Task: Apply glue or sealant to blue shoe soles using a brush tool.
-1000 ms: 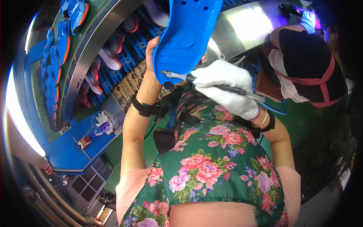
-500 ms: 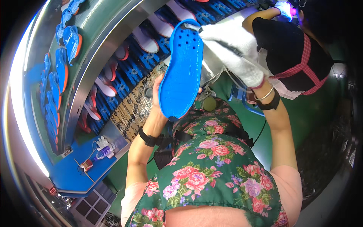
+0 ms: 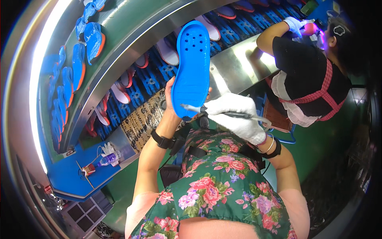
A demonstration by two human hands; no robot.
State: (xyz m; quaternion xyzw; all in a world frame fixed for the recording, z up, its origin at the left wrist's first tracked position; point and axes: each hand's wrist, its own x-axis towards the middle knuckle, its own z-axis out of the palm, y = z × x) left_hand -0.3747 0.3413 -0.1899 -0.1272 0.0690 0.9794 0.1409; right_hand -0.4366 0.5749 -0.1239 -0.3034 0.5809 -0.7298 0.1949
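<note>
A blue shoe sole (image 3: 193, 65) is held up in front of me, its hollow side facing me and its small round holes at the far end. My bare left hand (image 3: 169, 95) grips it from beneath near the heel, fingers showing at both edges. My right hand (image 3: 234, 113), in a white knitted glove, is closed round a brush (image 3: 195, 108) with a dark handle. The brush tip lies over the heel end of the sole, seemingly touching it. A thin clear tube (image 3: 260, 119) runs by the gloved hand.
Beyond the sole runs a slatted conveyor (image 3: 137, 93) carrying several soles, with a metal ledge (image 3: 234, 59) on its near side. More blue soles (image 3: 78, 65) lie on the green upper belt at left. A purple bottle (image 3: 108, 159) stands on a blue shelf. A co-worker (image 3: 306, 75) works at right.
My right hand with the brush has moved down from the sole's far, holed end to its near heel end. The sole stays in my left hand.
</note>
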